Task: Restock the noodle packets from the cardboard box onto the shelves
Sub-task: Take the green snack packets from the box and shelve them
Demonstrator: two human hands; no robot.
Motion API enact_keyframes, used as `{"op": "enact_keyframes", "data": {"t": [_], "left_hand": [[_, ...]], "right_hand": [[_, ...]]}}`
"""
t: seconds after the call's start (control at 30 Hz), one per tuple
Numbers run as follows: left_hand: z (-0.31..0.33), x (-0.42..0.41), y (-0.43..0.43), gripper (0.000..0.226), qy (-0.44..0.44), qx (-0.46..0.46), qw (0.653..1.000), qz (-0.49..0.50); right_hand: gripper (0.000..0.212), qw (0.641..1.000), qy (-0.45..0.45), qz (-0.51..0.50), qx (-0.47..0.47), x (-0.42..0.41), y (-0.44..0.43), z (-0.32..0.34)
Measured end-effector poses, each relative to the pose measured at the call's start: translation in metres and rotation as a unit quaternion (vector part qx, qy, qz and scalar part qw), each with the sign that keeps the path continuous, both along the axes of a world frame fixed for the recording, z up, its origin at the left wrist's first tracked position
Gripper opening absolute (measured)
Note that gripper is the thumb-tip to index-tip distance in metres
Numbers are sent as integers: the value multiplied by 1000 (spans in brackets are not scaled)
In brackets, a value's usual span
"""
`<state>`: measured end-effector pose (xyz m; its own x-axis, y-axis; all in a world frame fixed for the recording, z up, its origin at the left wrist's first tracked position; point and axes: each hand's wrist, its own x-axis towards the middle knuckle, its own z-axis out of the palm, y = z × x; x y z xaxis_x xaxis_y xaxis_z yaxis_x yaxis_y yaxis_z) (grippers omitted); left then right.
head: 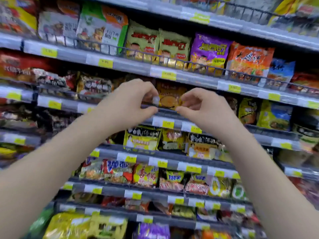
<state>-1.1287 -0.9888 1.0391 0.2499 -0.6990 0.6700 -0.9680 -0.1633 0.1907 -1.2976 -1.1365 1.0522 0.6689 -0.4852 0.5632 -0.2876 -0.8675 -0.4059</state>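
An orange-yellow noodle packet [170, 98] stands upright behind the wire rail of the middle shelf [165, 113]. My left hand [131, 102] is raised at the packet's left edge, with curled fingers and thumb pinching it. At the right edge, my right hand [202, 107] pinches the lower corner between thumb and forefinger. Both forearms reach up from the bottom corners of the view. The cardboard box is out of sight.
Several shelves packed with noodle packets fill the view, each with a wire rail and yellow price tags. Green, purple and orange packets [208, 50] stand on the shelf above. Yellow and black packets [142, 138] sit on the shelf below. The picture is blurred.
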Motion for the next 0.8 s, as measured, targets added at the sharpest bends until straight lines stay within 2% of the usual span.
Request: {"op": "enact_keyframes", "data": {"t": [0.13,0.37,0.6,0.8], "left_hand": [[-37,-23,16,36,38,32,999,-5],[-78,-67,13,39,84,89,992,-13],[-113,-114,-22,33,126,129,984,-7],[-171,-148,-59,32,236,170,957,23]], "right_hand": [[30,998,56,-1,32,-28,20,-29],[32,993,79,-8,90,-77,16,-77],[31,984,81,14,158,-125,-25,-127],[30,960,127,35,248,-160,-80,-190]]}}
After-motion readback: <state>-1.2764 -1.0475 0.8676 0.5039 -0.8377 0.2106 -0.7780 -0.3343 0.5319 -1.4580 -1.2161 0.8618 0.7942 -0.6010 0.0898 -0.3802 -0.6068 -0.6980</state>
